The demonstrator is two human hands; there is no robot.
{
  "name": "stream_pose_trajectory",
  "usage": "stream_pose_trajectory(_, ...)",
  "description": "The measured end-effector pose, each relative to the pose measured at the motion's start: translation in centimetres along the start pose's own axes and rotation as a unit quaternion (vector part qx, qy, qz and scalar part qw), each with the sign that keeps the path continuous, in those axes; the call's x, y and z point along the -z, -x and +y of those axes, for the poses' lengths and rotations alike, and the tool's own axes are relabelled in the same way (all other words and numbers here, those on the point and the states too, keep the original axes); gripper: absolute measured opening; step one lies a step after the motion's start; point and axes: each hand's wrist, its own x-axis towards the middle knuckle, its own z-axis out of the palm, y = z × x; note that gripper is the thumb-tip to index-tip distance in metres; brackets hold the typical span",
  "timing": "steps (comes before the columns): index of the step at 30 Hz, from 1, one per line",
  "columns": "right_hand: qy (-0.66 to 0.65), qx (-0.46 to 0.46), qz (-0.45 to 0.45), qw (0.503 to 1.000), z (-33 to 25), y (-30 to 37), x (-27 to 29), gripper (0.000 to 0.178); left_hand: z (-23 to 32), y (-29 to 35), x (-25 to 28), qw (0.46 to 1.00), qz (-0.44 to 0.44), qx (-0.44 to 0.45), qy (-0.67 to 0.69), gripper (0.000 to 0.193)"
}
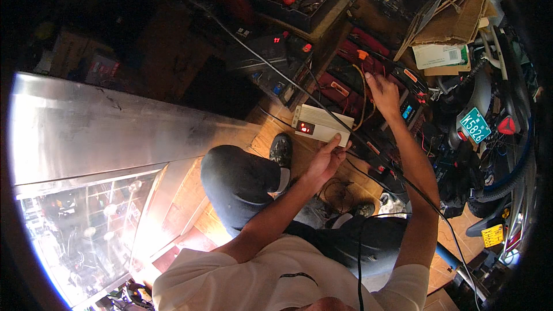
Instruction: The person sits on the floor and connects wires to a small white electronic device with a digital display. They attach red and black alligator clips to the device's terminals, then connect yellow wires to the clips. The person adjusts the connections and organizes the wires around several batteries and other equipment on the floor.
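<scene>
Charger box (320, 124), pale and ribbed with a small red lit display, sits on the wooden floor (271, 132) in front of the squatting person's knees, at the near edge of a row of dark battery packs (357, 89). The left hand (326, 158) grips its near right corner, thumb on top. The right hand (382, 93) reaches further out, fingers pinched on wiring by an orange cable (365, 95) among the packs; what exactly it clasps is too small to tell. Judging by the glowing display, the box is already powered, while the hook-up to the packs looks unfinished. A steel counter (103, 121) runs along the left, cardboard (455, 17) lies beyond the packs.
</scene>
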Motion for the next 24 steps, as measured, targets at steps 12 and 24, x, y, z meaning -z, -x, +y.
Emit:
stream_pose_trajectory(12,0.126,-0.05,-0.144,0.98,-0.3,-6.5,-2.1,0.083,0.5,0.8,-0.7,0.997,0.024,0.051,0.052,0.04)
stream_pose_trajectory(24,0.303,0.069,-0.256,0.915,-3.2,-6.0,-4.1,0.068,-0.3,1.6,-1.1,0.996,0.071,0.015,0.052,0.034)
